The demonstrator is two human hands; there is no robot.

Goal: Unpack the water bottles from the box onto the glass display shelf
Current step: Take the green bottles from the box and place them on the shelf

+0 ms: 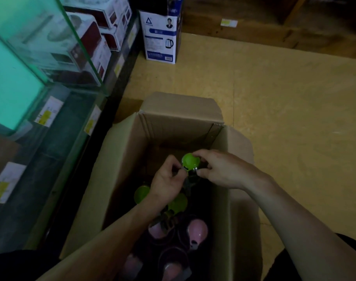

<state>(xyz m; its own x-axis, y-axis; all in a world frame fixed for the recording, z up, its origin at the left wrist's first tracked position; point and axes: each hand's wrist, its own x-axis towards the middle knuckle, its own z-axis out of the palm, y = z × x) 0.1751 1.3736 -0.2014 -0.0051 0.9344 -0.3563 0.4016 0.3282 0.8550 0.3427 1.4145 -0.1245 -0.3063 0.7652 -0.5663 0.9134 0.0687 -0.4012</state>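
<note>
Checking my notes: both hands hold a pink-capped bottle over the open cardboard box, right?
No: the head view shows a green-capped bottle, not a pink-capped one. The left hand and right hand do hold it over the open cardboard box.

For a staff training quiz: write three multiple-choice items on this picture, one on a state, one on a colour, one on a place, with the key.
1. The brown cardboard box is: A) open; B) taped shut; C) crushed flat.
2. The lid of the raised water bottle, gripped by the left hand and right hand, is: A) pink; B) green; C) blue.
3. The white-and-blue kettle carton stands: A) inside the box; B) in the hands; C) on the yellow floor.
Key: 1 A, its flaps stand apart; 2 B, bright green shows between the hands; 3 C, it stands beyond the box.
</note>
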